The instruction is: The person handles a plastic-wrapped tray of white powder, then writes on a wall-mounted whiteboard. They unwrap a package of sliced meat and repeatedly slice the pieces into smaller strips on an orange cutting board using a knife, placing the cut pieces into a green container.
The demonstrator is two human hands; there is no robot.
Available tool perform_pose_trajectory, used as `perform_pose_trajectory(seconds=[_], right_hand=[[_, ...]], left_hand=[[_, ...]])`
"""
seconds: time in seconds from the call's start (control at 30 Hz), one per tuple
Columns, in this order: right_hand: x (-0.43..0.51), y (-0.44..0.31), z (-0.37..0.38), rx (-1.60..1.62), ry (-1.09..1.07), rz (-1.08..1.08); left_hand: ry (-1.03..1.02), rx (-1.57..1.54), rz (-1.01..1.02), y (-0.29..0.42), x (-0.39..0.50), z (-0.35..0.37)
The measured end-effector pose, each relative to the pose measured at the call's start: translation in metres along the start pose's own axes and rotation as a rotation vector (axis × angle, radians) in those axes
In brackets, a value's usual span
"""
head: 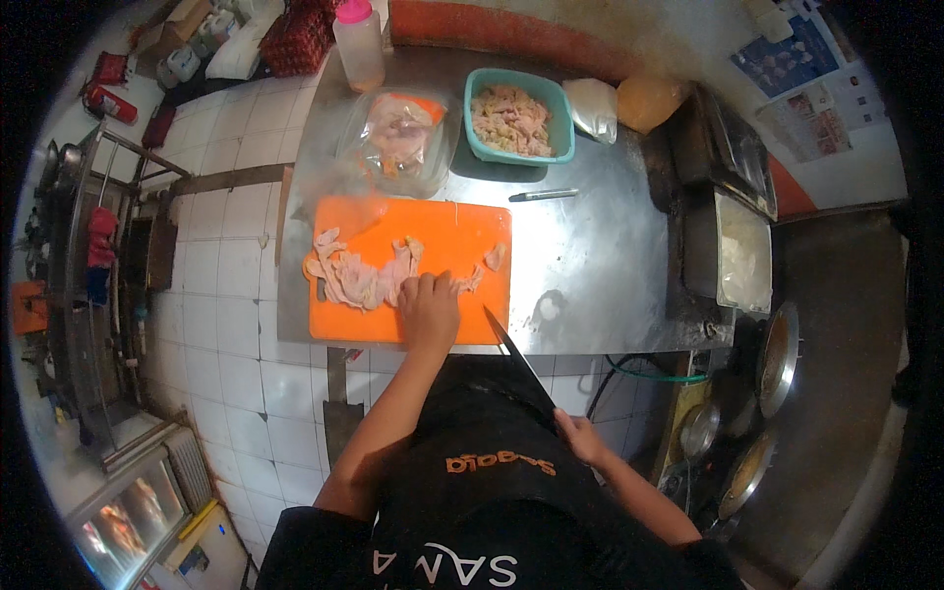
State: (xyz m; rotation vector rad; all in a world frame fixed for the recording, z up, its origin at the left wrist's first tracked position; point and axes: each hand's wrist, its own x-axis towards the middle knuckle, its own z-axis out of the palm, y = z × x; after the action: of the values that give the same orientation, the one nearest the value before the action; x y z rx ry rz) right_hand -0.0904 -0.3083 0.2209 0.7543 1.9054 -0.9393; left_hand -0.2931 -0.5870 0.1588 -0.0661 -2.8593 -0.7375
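My left hand [430, 311] presses down on the right end of a pale, raw sheet of what looks like chicken skin [358, 279], spread over an orange cutting board [413, 221]. Small cut pieces [495, 256] lie on the board to the right of that hand. A long knife [520, 358] is in my right hand [582, 436], low at the right, its tip over the board's lower right part. Behind the board stand a turquoise basin [479, 151] of cut pale pieces and a clear plastic container [442, 158] with bagged raw meat.
On the steel table [590, 280] lies a marker pen [543, 195]. A squeeze bottle with a pink cap [360, 55] and plastic bags [592, 110] stand at the back. A tray of white powder [743, 254] is at the right, with pans [779, 360] lower down.
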Motion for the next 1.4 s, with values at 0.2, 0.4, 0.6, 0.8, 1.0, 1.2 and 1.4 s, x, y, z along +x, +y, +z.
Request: perform_pose_trajectory(seconds=[0.2, 0.4, 0.6, 0.8, 1.0, 1.2, 1.4], right_hand=[[-0.007, 0.005, -0.013, 0.391, -0.063, -0.032], [0.027, -0.061, 0.007, 0.125, 0.061, -0.205], [0.041, -0.084, 0.002, -0.148, 0.261, -0.276], [0.063, -0.073, -0.019, -0.097, 0.215, -0.260], [0.061, -0.072, -0.021, 0.187, 0.205, -0.224], [0.048, -0.071, -0.003, 0.186, 0.165, -0.247], [0.032, -0.085, 0.019, -0.053, 0.187, -0.280]], left_hand=[[-0.173, 0.007, 0.017, -0.013, -0.018, -0.030], [-0.178, -0.221, 0.000, -0.006, -0.008, -0.023], [-0.343, -0.466, -0.171, -0.011, -0.020, -0.050], [-0.227, -0.658, -0.184, -0.004, -0.015, -0.061], [-0.271, -0.533, -0.155, 0.010, 0.011, -0.030], [-0.199, -0.296, -0.314, -0.007, -0.003, -0.006], [-0.004, -0.211, -0.202, -0.004, -0.012, -0.002]])
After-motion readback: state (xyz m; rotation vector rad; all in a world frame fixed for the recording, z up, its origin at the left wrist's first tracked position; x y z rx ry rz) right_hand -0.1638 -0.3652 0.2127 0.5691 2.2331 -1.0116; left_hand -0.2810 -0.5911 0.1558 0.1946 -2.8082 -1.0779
